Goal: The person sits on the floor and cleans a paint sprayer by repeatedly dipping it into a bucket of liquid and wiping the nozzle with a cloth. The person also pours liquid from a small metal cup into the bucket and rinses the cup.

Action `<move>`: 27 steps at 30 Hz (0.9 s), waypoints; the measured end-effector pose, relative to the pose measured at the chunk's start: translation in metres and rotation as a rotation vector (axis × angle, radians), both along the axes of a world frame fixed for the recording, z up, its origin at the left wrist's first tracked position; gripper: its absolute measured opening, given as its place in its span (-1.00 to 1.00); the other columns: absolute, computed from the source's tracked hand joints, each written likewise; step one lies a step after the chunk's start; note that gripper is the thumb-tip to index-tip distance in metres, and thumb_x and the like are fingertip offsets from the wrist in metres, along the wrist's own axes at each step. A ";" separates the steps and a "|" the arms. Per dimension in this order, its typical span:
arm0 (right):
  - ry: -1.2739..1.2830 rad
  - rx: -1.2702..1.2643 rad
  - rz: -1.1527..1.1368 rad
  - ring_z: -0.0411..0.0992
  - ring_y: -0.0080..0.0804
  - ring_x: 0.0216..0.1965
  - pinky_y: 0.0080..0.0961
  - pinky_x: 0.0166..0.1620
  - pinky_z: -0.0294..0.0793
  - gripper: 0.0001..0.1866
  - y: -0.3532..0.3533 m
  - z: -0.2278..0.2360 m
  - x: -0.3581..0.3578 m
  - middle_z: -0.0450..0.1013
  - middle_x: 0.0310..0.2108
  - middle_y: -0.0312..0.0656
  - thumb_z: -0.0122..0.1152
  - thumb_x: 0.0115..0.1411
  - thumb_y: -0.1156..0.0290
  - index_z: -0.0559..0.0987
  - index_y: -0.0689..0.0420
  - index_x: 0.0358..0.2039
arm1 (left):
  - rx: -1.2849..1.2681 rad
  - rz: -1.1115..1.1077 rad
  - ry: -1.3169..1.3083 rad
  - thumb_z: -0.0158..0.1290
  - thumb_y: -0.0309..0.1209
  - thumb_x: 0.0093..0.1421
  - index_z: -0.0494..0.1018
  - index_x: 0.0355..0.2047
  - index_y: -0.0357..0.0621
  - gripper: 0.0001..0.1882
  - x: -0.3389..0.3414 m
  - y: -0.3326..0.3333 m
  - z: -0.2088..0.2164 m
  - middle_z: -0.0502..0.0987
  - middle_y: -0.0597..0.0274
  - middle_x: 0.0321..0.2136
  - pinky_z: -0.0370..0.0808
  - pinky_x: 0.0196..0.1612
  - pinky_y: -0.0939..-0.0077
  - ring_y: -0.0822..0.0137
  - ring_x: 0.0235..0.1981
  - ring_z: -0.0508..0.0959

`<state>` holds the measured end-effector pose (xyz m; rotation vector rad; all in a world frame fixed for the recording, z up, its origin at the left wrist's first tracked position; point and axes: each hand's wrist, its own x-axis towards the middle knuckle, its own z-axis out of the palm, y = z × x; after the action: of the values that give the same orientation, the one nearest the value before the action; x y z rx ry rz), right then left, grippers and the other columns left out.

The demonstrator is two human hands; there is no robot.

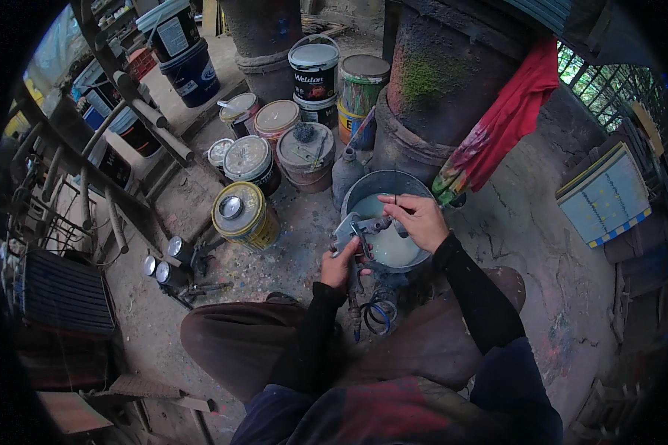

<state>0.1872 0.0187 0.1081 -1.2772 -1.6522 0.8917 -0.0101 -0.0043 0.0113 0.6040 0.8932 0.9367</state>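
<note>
Grey metal forms the bucket (364, 189), its pale liquid partly hidden by both hands. Over it sits a spray gun (360, 230), its shape hard to make out. The right hand (421, 220) curls over the gun's top, fingers pinching a small part. The left hand (339, 265) grips the handle below, closed. Hoses (378, 311) under the gun fade into shadow. Paint cans (246, 215) stand just beside.
</note>
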 end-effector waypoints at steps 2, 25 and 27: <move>-0.018 -0.018 -0.052 0.44 -0.62 -0.40 -0.66 -0.31 0.41 -0.79 -0.003 0.000 -0.004 0.51 -0.34 -0.22 0.20 0.19 0.45 0.62 0.24 -0.19 | -0.007 0.000 -0.010 0.09 -0.25 0.23 0.46 -0.14 -0.25 -0.67 0.000 0.001 0.001 0.58 0.11 -0.32 0.59 -0.53 0.48 0.32 -0.40 0.59; -0.121 0.317 0.005 0.51 -0.21 -0.34 -0.46 -0.26 0.47 -0.91 -0.015 -0.016 -0.003 0.51 -0.40 -0.13 0.20 0.07 0.64 0.58 0.26 -0.37 | 0.045 0.053 0.065 0.12 -0.32 0.21 0.47 -0.17 -0.33 -0.70 0.001 -0.007 0.019 0.56 0.10 -0.31 0.60 -0.54 0.43 0.28 -0.38 0.59; -0.110 0.346 -0.007 0.51 -0.22 -0.35 -0.46 -0.26 0.46 -0.91 -0.017 -0.014 -0.005 0.50 -0.40 -0.13 0.19 0.06 0.65 0.58 0.25 -0.37 | 0.047 0.069 0.068 0.13 -0.34 0.20 0.48 -0.19 -0.34 -0.71 0.001 -0.007 0.022 0.56 0.11 -0.32 0.61 -0.55 0.42 0.28 -0.38 0.59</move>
<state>0.1826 0.0019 0.0940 -1.1055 -1.7942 0.5091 -0.0089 -0.0117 0.0331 0.6521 0.9596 1.0070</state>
